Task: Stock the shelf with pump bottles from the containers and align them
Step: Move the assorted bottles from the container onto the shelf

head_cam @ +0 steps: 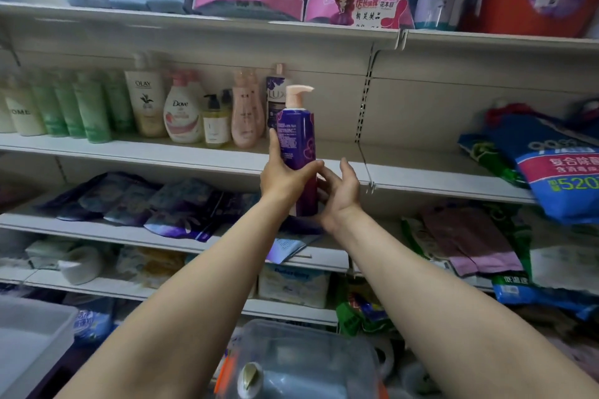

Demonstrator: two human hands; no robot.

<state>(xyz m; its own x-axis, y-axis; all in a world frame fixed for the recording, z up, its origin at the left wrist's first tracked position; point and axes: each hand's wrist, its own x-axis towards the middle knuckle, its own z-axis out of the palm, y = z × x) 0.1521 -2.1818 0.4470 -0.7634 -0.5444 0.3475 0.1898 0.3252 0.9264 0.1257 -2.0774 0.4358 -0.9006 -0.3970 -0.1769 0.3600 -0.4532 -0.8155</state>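
Currently your left hand (285, 176) wraps the upright purple plastic pump bottle (299, 152), held just before the white metal shelf (405, 176); right hand (340, 188) cups its base, fingers loosely spread; shelf gap lies straight ahead

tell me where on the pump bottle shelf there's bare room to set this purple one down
The middle shelf is bare from the LUX bottle rightward to the upright divider, behind the held purple bottle. Past the divider it stays bare until the blue bags. Left of the LUX bottle it is crowded: pink bottle, Dove bottle, green tubes.
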